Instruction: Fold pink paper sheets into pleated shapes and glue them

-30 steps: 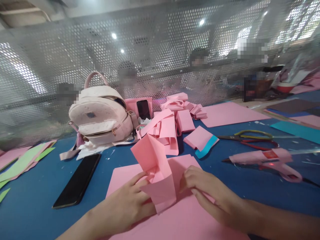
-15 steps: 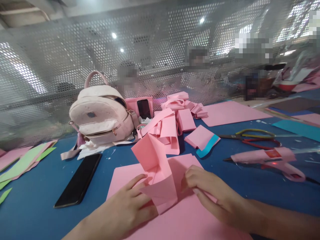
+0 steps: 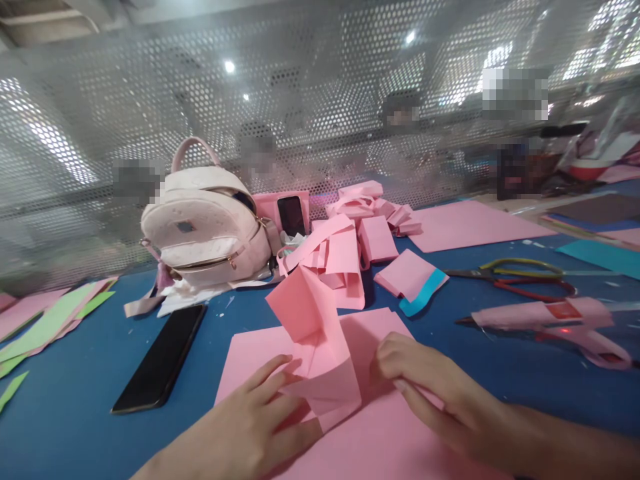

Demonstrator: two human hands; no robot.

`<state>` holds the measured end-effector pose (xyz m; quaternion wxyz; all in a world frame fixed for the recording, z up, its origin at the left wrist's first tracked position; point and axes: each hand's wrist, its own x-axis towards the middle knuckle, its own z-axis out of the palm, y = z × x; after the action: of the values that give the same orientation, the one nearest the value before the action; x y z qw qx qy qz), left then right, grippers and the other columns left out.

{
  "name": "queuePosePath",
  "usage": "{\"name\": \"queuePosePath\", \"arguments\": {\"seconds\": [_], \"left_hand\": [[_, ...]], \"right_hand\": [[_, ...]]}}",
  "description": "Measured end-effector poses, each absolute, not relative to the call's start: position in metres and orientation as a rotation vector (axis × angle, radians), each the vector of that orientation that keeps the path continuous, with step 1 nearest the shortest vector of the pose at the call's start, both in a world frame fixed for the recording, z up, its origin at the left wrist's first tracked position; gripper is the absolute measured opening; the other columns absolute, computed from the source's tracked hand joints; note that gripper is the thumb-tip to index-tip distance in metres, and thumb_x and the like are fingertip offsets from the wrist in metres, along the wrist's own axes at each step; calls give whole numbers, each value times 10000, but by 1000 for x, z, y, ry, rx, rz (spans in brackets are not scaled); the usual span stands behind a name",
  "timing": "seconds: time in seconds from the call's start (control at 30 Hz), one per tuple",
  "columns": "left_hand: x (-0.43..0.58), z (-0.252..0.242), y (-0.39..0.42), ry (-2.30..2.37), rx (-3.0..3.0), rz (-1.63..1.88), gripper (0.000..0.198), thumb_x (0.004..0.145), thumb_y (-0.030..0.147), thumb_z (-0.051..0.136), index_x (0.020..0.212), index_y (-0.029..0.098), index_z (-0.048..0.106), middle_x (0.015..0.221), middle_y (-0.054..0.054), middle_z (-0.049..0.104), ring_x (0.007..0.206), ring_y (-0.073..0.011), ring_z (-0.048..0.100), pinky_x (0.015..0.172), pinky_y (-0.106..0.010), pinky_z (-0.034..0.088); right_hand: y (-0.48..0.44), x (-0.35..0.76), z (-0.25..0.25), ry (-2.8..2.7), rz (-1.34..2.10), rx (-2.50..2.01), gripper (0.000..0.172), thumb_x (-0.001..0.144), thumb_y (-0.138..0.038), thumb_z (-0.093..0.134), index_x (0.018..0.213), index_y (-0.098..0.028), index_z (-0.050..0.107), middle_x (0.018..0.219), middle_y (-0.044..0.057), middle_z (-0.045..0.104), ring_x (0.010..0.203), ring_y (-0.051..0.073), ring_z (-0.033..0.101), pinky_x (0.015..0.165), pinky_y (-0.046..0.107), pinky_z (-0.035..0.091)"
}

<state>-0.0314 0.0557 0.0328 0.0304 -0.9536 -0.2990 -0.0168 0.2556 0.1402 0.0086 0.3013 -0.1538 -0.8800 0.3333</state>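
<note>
A partly folded pink paper box stands on pink paper sheets in front of me, with tall flaps raised at its back. My left hand is closed on its left side, some fingertips inside the fold. Just right of the box, my right hand is closed in a pinch low over the sheets. Pink paper shows between its thumb and index finger; whether this is a flap of the box or a sheet, I cannot tell. Its fingertips are partly hidden.
Behind lie folded pink paper pieces and a pink piece with a blue strip. Scissors and a pink glue gun lie right. A black phone and pale backpack are left. A perforated metal screen stands behind.
The view has shifted slightly, so most things sit a little further right. Both hands keep nearly the same pose around the paper box.
</note>
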Motion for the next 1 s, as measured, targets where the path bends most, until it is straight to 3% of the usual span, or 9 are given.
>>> {"name": "queuePosePath", "arguments": {"seconds": [0.13, 0.4, 0.63, 0.8, 0.9, 1.0], "left_hand": [[-33, 34, 57, -902, -2944, -81, 307, 991, 95, 443, 1246, 153, 604, 966, -54, 704, 893, -201, 646, 1192, -557, 262], [-34, 30, 59, -954, -2924, -110, 356, 939, 83, 440, 1225, 201, 616, 877, -36, 667, 845, -213, 605, 1192, -546, 247], [-22, 36, 75, -913, -2988, -236, 227, 963, 126, 482, 988, 238, 678, 1015, -41, 698, 1036, -232, 594, 1173, -501, 275], [-12, 39, 78, -920, -3029, -235, 212, 891, 86, 528, 761, 211, 639, 880, -40, 714, 1064, -257, 604, 1108, -454, 361], [-9, 39, 76, -953, -3043, -220, 247, 867, 33, 505, 860, 215, 672, 941, -40, 728, 1037, -239, 629, 1108, -453, 357], [-6, 40, 73, -1018, -3069, -163, 383, 858, -6, 481, 1087, 236, 669, 1134, -55, 712, 1120, -234, 612, 1105, -437, 356]], "right_hand": [[141, 255, 9, -2346, 912, -410, 250, 957, -54, 355, 1036, -243, 497, 937, 34, 576, 848, 183, 511, 737, 323, 445], [139, 257, 8, -2349, 951, -447, 230, 950, -72, 374, 1010, -236, 523, 925, 44, 576, 846, 194, 518, 746, 336, 445], [139, 259, 5, -2357, 957, -471, 290, 930, -56, 377, 1036, -245, 569, 963, 32, 616, 884, 189, 556, 781, 332, 448], [139, 261, 8, -2337, 934, -387, 281, 916, -58, 397, 1042, -242, 568, 946, 31, 621, 871, 187, 550, 762, 320, 442], [139, 262, 8, -2323, 902, -350, 288, 903, -46, 403, 1043, -234, 572, 936, 37, 621, 862, 187, 544, 749, 317, 438], [138, 262, 7, -2329, 861, -320, 303, 889, -34, 409, 1051, -226, 579, 936, 46, 622, 865, 190, 544, 742, 315, 436]]}}
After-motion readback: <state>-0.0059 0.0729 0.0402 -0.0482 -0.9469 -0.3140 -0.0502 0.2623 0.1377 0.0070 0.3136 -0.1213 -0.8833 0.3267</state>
